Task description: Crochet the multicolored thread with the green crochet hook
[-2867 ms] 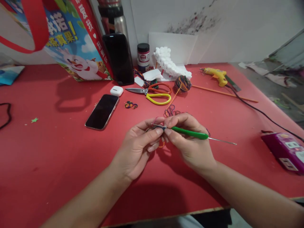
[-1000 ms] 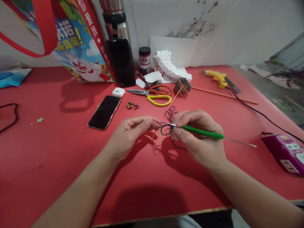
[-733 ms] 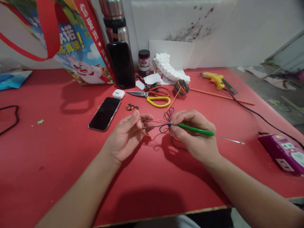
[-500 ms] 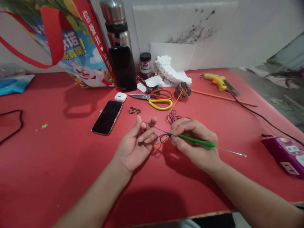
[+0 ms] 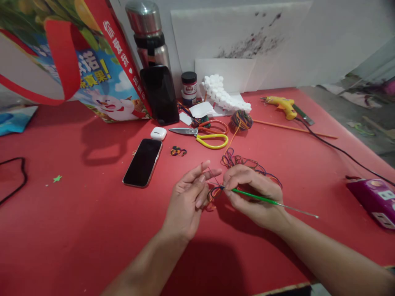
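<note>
My right hand (image 5: 254, 195) is closed around a green-handled crochet hook (image 5: 256, 197), whose bare metal end points out to the right. Its fingertips pinch dark blue yarn at the hook's working end. Just left of it, my left hand (image 5: 193, 193) has the multicoloured yarn (image 5: 212, 192) between its thumb and fingers, with a red strand running over the raised index finger toward the hook. Loose yarn loops (image 5: 243, 161) lie behind my right hand. A strand leads from them back to a yarn ball (image 5: 241, 120).
Scissors (image 5: 212, 141), a small crocheted piece (image 5: 178, 151), a phone (image 5: 142, 163) and a white earbud case (image 5: 158, 133) lie beyond my hands. A glue gun (image 5: 282, 105) and a purple power strip (image 5: 373, 201) are at right. A gift bag (image 5: 117, 82) and steel flask (image 5: 145, 18) stand behind.
My left hand has turned over and shifted right, its thumb now against the fingers and the index finger lifted with the strand. My right hand still holds the hook. The view has shifted slightly.
</note>
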Demonstrator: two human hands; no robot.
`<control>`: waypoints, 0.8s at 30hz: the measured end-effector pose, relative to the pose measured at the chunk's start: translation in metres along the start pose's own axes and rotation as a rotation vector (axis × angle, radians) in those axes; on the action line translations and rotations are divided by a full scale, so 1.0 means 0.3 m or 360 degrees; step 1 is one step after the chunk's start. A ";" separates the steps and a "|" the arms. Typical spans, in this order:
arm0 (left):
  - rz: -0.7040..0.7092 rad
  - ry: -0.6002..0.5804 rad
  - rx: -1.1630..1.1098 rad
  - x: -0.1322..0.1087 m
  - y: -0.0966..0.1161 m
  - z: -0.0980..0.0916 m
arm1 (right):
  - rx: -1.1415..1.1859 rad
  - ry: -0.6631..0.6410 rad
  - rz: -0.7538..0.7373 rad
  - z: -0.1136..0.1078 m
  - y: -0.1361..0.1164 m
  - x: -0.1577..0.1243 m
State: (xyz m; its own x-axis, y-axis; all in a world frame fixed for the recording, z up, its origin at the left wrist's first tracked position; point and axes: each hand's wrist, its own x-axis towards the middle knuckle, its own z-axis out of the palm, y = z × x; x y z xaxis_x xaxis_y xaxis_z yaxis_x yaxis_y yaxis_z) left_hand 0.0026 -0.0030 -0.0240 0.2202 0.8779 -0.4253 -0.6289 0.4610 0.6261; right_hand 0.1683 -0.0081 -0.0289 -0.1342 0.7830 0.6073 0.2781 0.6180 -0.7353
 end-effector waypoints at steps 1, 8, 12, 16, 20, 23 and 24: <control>0.0005 -0.0014 0.0015 -0.002 0.002 -0.001 | -0.0004 -0.0023 -0.0003 0.002 -0.001 0.000; -0.0002 -0.0199 -0.0041 -0.005 0.022 -0.015 | 0.0038 -0.0068 0.0151 -0.004 0.000 -0.018; 0.0007 -0.0292 0.0022 -0.009 0.026 -0.013 | 0.0043 0.0000 0.0233 -0.011 0.008 -0.024; 0.0071 -0.0308 0.0051 -0.014 0.028 -0.007 | 0.0000 0.0016 0.0191 -0.021 0.004 -0.021; 0.0087 -0.0273 -0.0002 -0.009 0.021 0.000 | -0.0120 0.0038 0.0087 -0.035 -0.012 -0.020; 0.0017 -0.0270 -0.0114 -0.005 0.015 0.004 | -0.0203 -0.0005 0.0019 -0.044 -0.022 -0.022; 0.0011 -0.0280 -0.0145 -0.005 0.014 0.005 | -0.0222 -0.0015 -0.0011 -0.045 -0.024 -0.023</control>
State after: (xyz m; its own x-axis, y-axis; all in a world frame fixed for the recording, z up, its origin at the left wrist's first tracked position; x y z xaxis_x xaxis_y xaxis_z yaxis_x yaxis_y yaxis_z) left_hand 0.0008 -0.0023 -0.0197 0.3373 0.8939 -0.2953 -0.6939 0.4481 0.5637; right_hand 0.1801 -0.0189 -0.0239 -0.1452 0.7797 0.6091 0.4064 0.6083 -0.6818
